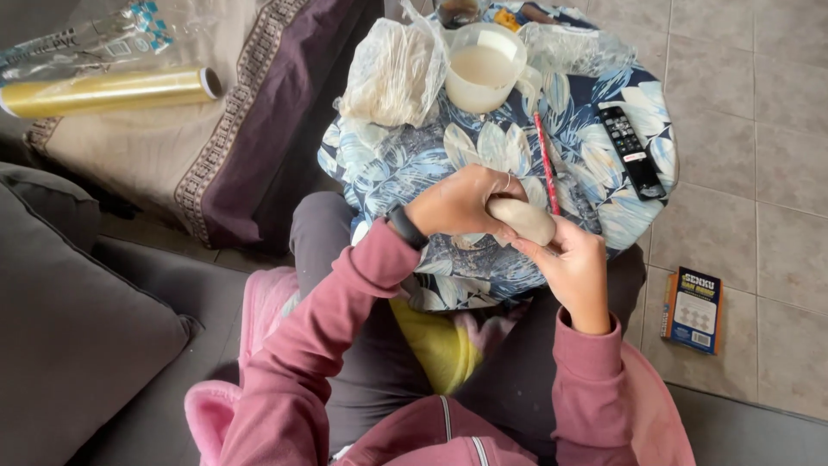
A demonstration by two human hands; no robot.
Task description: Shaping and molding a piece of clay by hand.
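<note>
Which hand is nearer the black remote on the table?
Right. The right hand sits just below the remote, cupping the pale dough lump. The left hand presses the lump from the far side, farther from the remote.

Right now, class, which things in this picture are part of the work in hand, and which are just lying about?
In use:
left hand
right hand
pale lump of dough, held by both
cup of whitish liquid, possibly
plastic bag, possibly

Lying about:
remote control
red pencil
roll of cling film
small book on the floor
</note>
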